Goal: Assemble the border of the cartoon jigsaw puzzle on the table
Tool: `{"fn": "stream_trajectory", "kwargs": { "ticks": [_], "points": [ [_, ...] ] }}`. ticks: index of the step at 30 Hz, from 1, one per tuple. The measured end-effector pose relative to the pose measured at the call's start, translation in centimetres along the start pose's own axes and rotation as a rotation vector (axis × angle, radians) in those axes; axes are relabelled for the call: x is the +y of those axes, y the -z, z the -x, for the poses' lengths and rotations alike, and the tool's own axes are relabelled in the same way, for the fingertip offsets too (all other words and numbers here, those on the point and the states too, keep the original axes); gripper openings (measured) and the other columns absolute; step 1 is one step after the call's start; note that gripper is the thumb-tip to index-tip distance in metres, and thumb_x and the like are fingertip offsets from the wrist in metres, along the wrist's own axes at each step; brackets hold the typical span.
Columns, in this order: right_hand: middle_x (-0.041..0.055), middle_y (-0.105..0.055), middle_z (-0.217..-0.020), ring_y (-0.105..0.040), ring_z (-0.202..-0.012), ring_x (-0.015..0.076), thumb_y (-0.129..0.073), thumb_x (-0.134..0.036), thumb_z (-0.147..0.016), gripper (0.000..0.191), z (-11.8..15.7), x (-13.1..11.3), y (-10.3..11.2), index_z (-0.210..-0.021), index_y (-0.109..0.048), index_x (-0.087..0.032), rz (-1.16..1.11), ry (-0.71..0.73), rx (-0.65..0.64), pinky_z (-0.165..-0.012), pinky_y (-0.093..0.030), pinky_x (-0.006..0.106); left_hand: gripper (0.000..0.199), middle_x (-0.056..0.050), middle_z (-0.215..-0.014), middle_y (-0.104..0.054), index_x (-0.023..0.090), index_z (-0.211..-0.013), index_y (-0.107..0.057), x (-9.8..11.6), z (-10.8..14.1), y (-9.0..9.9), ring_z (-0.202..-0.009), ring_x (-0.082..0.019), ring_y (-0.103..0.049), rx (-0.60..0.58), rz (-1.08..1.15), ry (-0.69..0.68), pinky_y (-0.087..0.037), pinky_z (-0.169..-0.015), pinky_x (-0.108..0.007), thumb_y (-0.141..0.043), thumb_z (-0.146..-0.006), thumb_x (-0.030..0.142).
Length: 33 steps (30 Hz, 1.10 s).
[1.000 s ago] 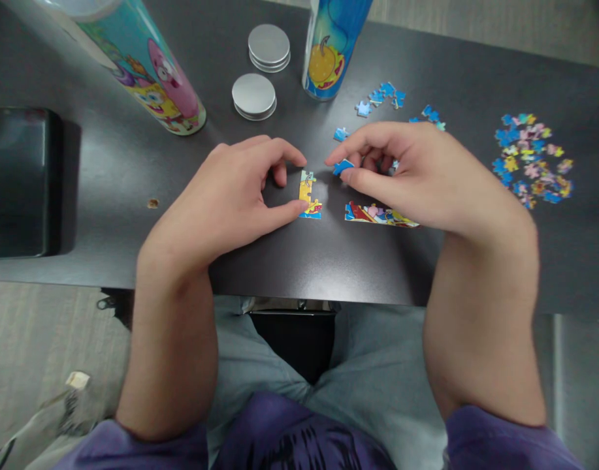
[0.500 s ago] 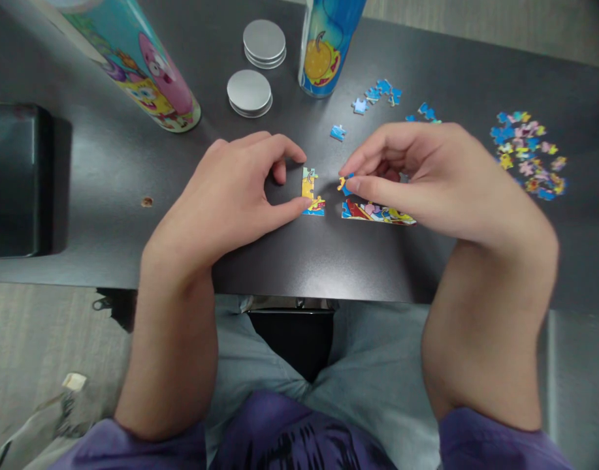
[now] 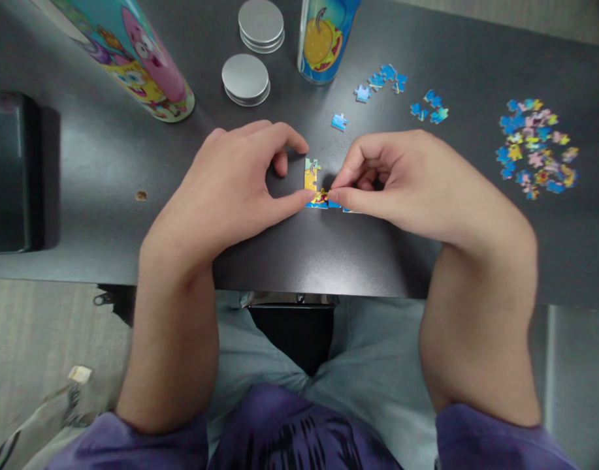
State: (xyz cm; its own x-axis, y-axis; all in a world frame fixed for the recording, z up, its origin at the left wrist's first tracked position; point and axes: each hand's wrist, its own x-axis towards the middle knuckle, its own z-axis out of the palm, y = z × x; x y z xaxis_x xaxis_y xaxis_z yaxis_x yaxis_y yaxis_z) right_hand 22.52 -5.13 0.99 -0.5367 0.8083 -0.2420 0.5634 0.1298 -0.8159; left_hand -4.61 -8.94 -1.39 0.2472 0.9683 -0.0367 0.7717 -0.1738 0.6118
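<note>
My left hand (image 3: 250, 173) rests on the table with thumb and index finger spread apart. Its thumb tip touches the lower end of a joined corner section (image 3: 311, 177) of yellow and blue jigsaw pieces, and the index fingertip is by the top. Between thumb and finger, my right hand (image 3: 392, 173) pinches a blue-and-yellow puzzle piece (image 3: 334, 203) against the section's right side. Whether the two interlock, I cannot tell. Part of a joined bottom strip (image 3: 351, 210) shows below my right thumb; my hand hides the rest.
Loose blue pieces (image 3: 376, 81) lie beyond my hands, with a mixed heap (image 3: 537, 149) at the right. Two cartoon-printed tubes, one pink and teal (image 3: 155, 72), one blue (image 3: 323, 42), stand at the back near silver lids (image 3: 245, 77). A black case (image 3: 12, 173) sits at left.
My right hand has moved left and slightly down, bringing the pinched piece from above the strip to the corner section's side. My left hand has stayed almost in place. The view has shifted slightly.
</note>
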Motion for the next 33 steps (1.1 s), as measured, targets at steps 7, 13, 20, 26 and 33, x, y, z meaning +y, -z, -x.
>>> {"fn": "stream_trajectory", "kwargs": {
  "ticks": [7,13,20,26,33],
  "points": [
    [0.0007,-0.061,-0.067,-0.075,-0.084,0.0335,-0.095,-0.007,-0.098,0.03,-0.4,-1.4,-0.4,-0.086,-0.081,-0.031,0.14,-0.043,-0.001,-0.082,-0.057,0.049,0.076,-0.012,-0.118,-0.083,0.03,-0.141,-0.088,0.0,0.1,-0.2,-0.106,-0.041,-0.073,0.018,0.007,-0.027,-0.048,-0.096,-0.067,-0.075,-0.088,0.082],
    [-0.0009,-0.065,-0.066,-0.075,-0.081,0.0291,-0.093,-0.014,-0.101,0.025,-0.5,-2.1,-0.1,-0.083,-0.084,-0.029,0.216,-0.08,0.007,-0.079,-0.055,0.045,0.066,-0.011,-0.123,-0.081,0.028,-0.147,-0.087,0.3,0.4,-0.1,-0.114,-0.04,-0.075,-0.004,0.014,-0.026,-0.043,-0.098,-0.063,-0.08,-0.095,0.068],
    [0.0,-0.067,-0.065,-0.073,-0.081,0.0301,-0.094,-0.015,-0.097,0.017,-0.4,-2.4,0.2,-0.088,-0.088,-0.029,0.26,-0.101,-0.019,-0.075,-0.05,0.044,0.084,-0.014,-0.12,-0.079,0.024,-0.148,-0.089,0.5,0.0,-0.3,-0.103,-0.039,-0.066,-0.002,0.011,-0.016,-0.042,-0.098,-0.065,-0.074,-0.091,0.084],
    [0.0035,-0.08,-0.08,-0.079,-0.086,0.0309,-0.095,-0.021,-0.103,0.02,-0.2,-2.3,0.4,-0.086,-0.086,-0.027,0.231,-0.083,0.028,-0.077,-0.052,0.043,0.093,-0.015,-0.123,-0.08,0.029,-0.147,-0.087,0.4,0.0,-0.2,-0.108,-0.043,-0.069,-0.014,-0.01,-0.011,-0.045,-0.102,-0.069,-0.066,-0.093,0.102],
    [0.0011,-0.08,-0.081,-0.08,-0.085,0.0281,-0.089,-0.022,-0.107,0.013,0.3,-1.1,1.4,-0.096,-0.091,-0.027,0.266,-0.008,0.051,-0.081,-0.054,0.041,0.07,-0.012,-0.129,-0.082,0.036,-0.143,-0.081,0.3,0.1,0.1,-0.117,-0.045,-0.074,-0.042,-0.018,-0.007,-0.046,-0.1,-0.069,-0.077,-0.09,0.081]
  ]
}}
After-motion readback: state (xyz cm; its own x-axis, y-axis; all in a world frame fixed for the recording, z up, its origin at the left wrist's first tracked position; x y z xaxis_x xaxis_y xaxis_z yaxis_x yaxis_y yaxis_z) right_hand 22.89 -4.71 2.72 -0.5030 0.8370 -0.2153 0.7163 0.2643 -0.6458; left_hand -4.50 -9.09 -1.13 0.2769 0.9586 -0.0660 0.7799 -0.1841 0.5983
